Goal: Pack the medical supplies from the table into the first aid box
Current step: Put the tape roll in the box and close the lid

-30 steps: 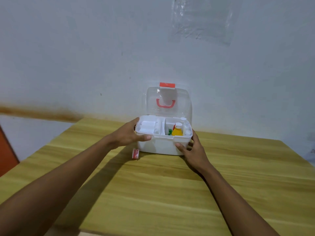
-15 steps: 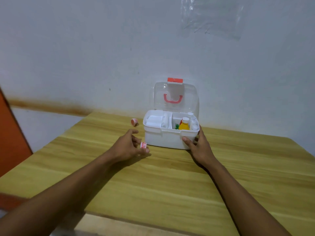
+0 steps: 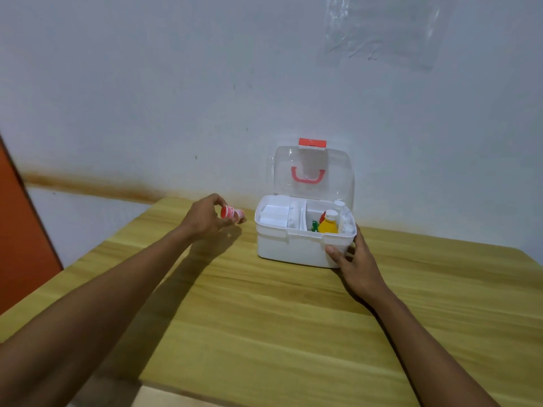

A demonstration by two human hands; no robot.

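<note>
A white first aid box (image 3: pixel 289 248) stands open at the back of the wooden table, its clear lid (image 3: pixel 282 171) with a red handle upright. Inside its right compartment are a yellow bottle (image 3: pixel 328 225), a green item (image 3: pixel 314 226) and white bottles; a white tray fills the left compartment. My left hand (image 3: pixel 204 220), to the left of the box, pinches a small red-and-white container (image 3: pixel 230 213) just above the table. Whether a second small container lies against it I cannot tell. My right hand (image 3: pixel 357 267) grips the box's front right corner.
The table (image 3: pixel 264 318) stands against a pale wall, with its near edge at the bottom of the view. An orange panel (image 3: pixel 17 230) stands at the far left. A clear plastic sheet (image 3: pixel 382 30) hangs on the wall above.
My left hand left the box's left side, took the small red-and-white container from the table in front of the box and carried it back and to the left. My right hand stayed on the box.
</note>
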